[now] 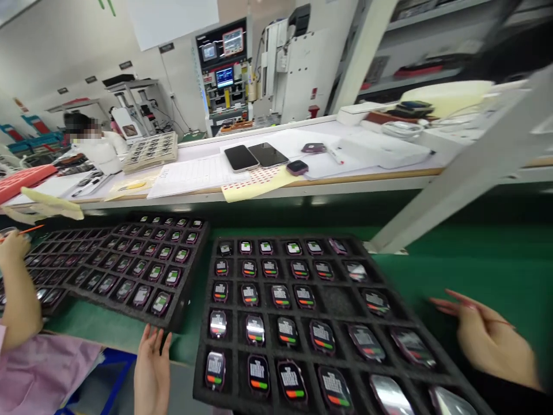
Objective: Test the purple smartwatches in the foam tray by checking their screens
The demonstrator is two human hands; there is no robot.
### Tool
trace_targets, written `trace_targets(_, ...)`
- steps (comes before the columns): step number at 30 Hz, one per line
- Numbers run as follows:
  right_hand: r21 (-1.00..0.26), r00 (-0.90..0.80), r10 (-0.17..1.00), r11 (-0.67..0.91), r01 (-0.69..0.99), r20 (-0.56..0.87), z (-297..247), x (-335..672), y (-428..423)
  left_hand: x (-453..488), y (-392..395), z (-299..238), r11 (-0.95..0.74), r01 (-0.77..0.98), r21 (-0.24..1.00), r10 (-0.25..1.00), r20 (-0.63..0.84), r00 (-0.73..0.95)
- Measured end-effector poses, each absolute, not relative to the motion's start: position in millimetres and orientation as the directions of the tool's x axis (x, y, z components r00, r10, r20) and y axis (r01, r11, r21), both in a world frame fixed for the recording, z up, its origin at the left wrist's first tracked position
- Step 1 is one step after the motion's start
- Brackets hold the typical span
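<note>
A black foam tray (339, 302) lies before me on the green work surface, its slots holding rows of smartwatches, many with lit screens. Most of these show text above a red and green bar; several in the far row show white and green. One slot in the middle row holds no watch. My left hand (152, 369), fingers spread and palm turned up, is off the tray's left side at the bench edge. Beyond the tray's right side, my right hand (488, 334) has its fingers stretched out with nothing visible in them.
More watch trays (173, 300) lie to the left, beside a co-worker's hand (15, 248) with a thin orange stick. A shelf above the bench carries two phones (240, 158), papers (185, 176) and two watches (297, 168). A white post (449, 167) slants down at right.
</note>
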State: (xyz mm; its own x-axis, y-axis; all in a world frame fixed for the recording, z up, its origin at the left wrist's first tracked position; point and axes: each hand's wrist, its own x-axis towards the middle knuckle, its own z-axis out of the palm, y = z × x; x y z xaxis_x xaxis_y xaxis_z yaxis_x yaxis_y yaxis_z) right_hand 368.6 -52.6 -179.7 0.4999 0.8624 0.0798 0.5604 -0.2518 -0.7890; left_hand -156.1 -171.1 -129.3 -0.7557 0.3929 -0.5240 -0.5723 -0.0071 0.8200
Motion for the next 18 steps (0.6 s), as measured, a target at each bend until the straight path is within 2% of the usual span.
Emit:
trace_targets(4, -0.919, 0.460, 0.887, -0.157, 0.361, 0.029, -172, 365, -41, -141, -165, -138, 0.084, -0.545, 0.834, 0.342, -0.538, -0.771)
trace_targets(8, -0.936, 0.344, 0.936, -0.056, 0.348, 0.072, -151, 351, -22, -145, -166, -154, 0.239, -0.495, 0.835, 0.331, -0.549, -0.767)
trace_targets(10, -0.924, 0.280, 0.953, -0.002, 0.384, 0.114, -143, 341, -8, -151, -172, -172, 0.326, -0.388, 0.862, 0.391, -0.497, -0.775)
trace_targets(12, -0.903, 0.216, 0.965, 0.043, 0.428, 0.148, -139, 331, 8, -157, -179, -191, 0.411, -0.013, 0.912, 0.596, -0.279, -0.753)
trace_targets(13, -0.892, 0.191, 0.969, 0.057, 0.449, 0.159, -138, 326, 17, -160, -181, -199, 0.394, 0.152, 0.906, 0.699, -0.189, -0.689)
trace_targets(14, -0.881, 0.172, 0.971, 0.066, 0.469, 0.164, -137, 322, 26, -162, -182, -204, 0.374, 0.256, 0.892, 0.751, -0.129, -0.647)
trace_targets(16, -0.864, 0.152, 0.974, 0.071, 0.499, 0.168, -139, 315, 44, -167, -179, -207, 0.414, 0.356, 0.838, 0.788, -0.134, -0.601)
trace_targets(18, -0.852, 0.160, 0.974, 0.055, 0.520, 0.160, -141, 309, 62, -171, -172, -201, 0.532, 0.316, 0.786, 0.736, -0.245, -0.631)
